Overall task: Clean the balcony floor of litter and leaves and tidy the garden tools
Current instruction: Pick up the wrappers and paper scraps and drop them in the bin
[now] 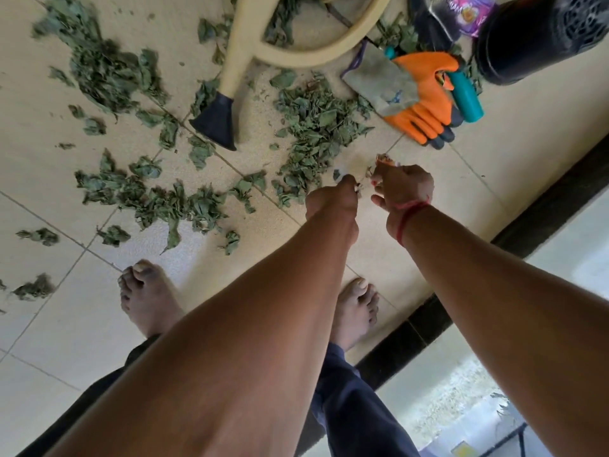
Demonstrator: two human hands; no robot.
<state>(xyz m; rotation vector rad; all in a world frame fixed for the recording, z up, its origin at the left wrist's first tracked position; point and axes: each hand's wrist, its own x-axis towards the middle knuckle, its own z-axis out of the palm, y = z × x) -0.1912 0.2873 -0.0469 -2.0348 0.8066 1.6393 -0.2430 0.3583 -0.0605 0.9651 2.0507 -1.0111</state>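
Wilted green leaves (pixel 316 127) lie scattered over the beige tiled floor (pixel 66 324), with another spread (pixel 108 70) at the upper left. My left hand (pixel 333 199) reaches down to the floor and pinches small bits of litter (pixel 359 189). Beside it, my right hand (pixel 403 186), with a red thread round its wrist, grips a small bunch of litter scraps (pixel 384 159). Orange and grey garden gloves (pixel 418 100) and a teal-handled tool (pixel 466 97) lie just beyond my hands.
A cream plastic chair leg (pixel 230 61) with a black foot (pixel 216 125) stands among the leaves. A black pot (pixel 540 37) and a printed bag (pixel 468 11) sit at the top right. A dark floor edge (pixel 540 209) runs along the right. My bare feet (pixel 148 301) stand below.
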